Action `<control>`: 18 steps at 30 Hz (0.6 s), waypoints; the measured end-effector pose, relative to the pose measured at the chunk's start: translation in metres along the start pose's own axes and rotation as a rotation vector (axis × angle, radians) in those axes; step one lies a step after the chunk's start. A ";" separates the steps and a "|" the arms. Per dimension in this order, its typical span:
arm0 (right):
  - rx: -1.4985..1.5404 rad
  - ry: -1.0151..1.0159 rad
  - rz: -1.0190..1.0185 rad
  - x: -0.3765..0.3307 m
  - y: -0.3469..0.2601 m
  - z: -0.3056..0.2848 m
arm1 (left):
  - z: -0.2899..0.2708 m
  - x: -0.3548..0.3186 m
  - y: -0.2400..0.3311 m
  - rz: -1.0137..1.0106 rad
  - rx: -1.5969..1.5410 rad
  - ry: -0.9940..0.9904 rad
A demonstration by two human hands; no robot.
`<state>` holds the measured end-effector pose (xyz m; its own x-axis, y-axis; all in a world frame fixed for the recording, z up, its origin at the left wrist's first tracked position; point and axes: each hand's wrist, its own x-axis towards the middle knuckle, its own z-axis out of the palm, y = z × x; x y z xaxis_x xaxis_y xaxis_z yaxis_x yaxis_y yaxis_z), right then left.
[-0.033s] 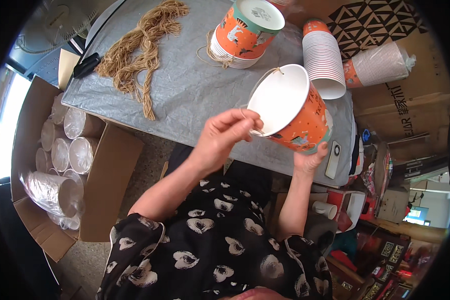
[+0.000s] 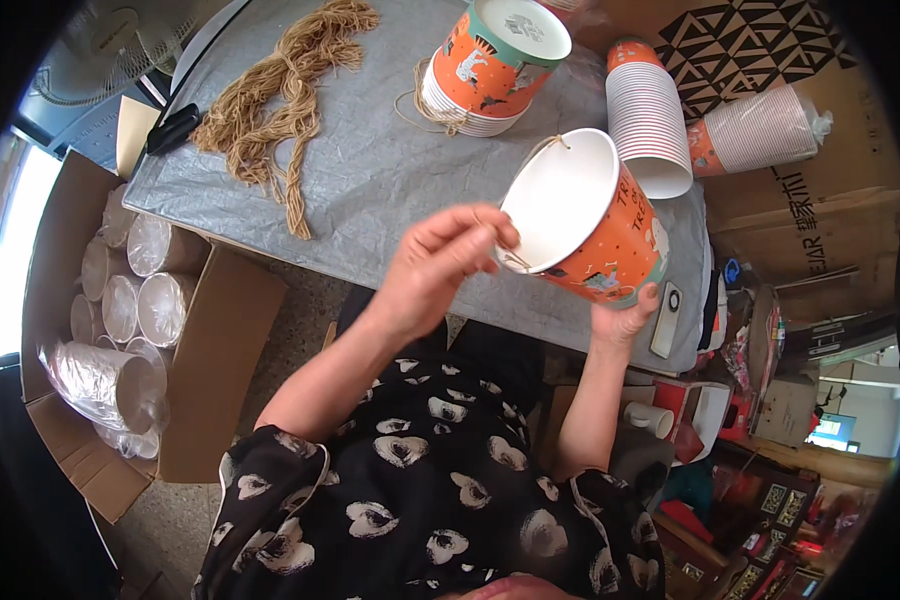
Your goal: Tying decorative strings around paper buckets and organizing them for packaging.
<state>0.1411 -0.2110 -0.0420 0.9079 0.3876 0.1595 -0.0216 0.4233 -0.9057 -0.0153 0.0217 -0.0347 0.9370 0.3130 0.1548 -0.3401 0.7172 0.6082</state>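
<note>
Nudged slightly right since the earlier frame are an orange-printed paper bucket (image 2: 610, 235) and the right hand (image 2: 622, 318); the left hand (image 2: 445, 262) has drawn a little leftward. Gray sheeting covers the table (image 2: 370, 185), with an open carton (image 2: 220, 365) of plastic-wrapped paper tubs (image 2: 157, 310) beside its near-left corner. Nested buckets (image 2: 648, 120) lie along the surface's right edge, and tan twine (image 2: 305, 55) sprawls near its left. Tilted above the near edge, the paper bucket is grasped at its base by the right hand. At its rim, the left fingers bunch together; whether they pinch the thin string (image 2: 515, 262) cannot be told.
</note>
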 end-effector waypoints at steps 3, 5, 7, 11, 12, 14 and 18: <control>-0.054 0.009 0.020 0.005 -0.009 -0.006 | -0.013 0.012 0.039 0.119 -0.008 -0.010; -0.068 -0.011 0.009 0.006 -0.013 -0.005 | -0.012 0.022 0.051 0.166 0.081 -0.053; -0.089 -0.049 0.007 0.011 -0.017 -0.001 | -0.006 0.028 0.059 0.147 0.063 -0.057; -0.254 -0.103 -0.054 0.023 -0.036 0.024 | -0.011 0.042 0.074 0.096 0.153 -0.078; -0.260 -0.104 -0.055 0.029 -0.045 0.032 | -0.011 0.047 0.079 0.086 0.244 -0.078; -0.468 -0.197 -0.206 0.048 -0.064 0.047 | -0.009 0.062 0.092 0.150 0.407 -0.097; -0.688 -0.327 -0.463 0.096 -0.116 0.090 | -0.001 0.103 0.127 0.242 0.492 -0.172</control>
<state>0.1934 -0.1492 0.1137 0.5963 0.5582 0.5769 0.6697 0.0504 -0.7409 0.0374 0.1456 0.0579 0.8503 0.2972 0.4343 -0.5084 0.2510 0.8237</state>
